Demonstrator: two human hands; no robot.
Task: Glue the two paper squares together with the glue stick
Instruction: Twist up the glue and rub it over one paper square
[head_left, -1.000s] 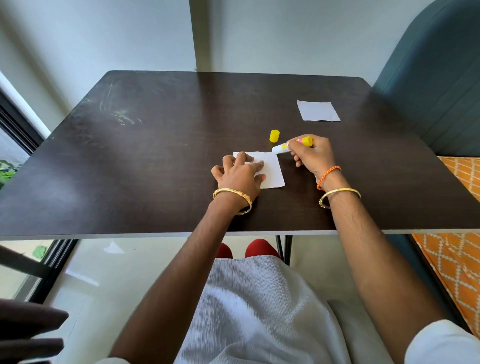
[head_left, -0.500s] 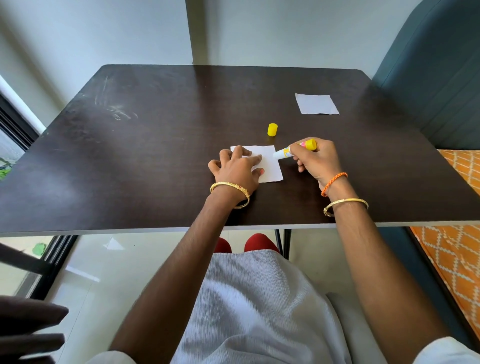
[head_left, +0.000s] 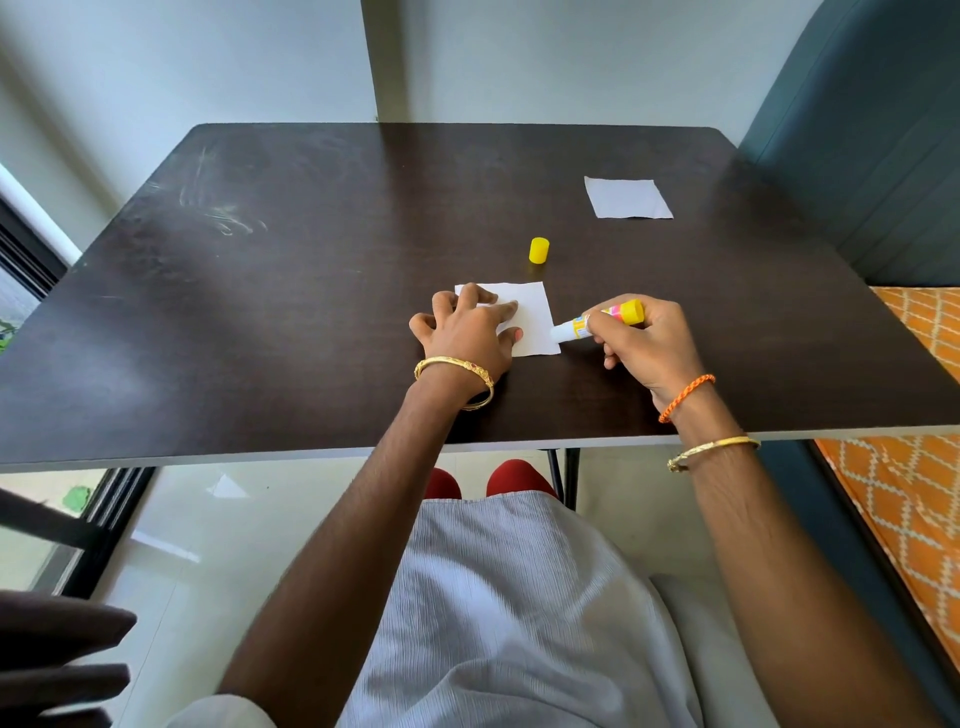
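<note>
Two risks apply: with the left hand (head_left: 465, 332) pressing spread fingers on the near paper square (head_left: 532, 322), the glue stick (head_left: 597, 322) gripped by the right hand (head_left: 649, 348) at its right edge may drag or crease it.

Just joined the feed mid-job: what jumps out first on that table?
The right hand grips the glue stick, tip at the right edge of the near paper square, which the left hand presses flat. The yellow cap stands just beyond; the second paper square lies far right.
</note>
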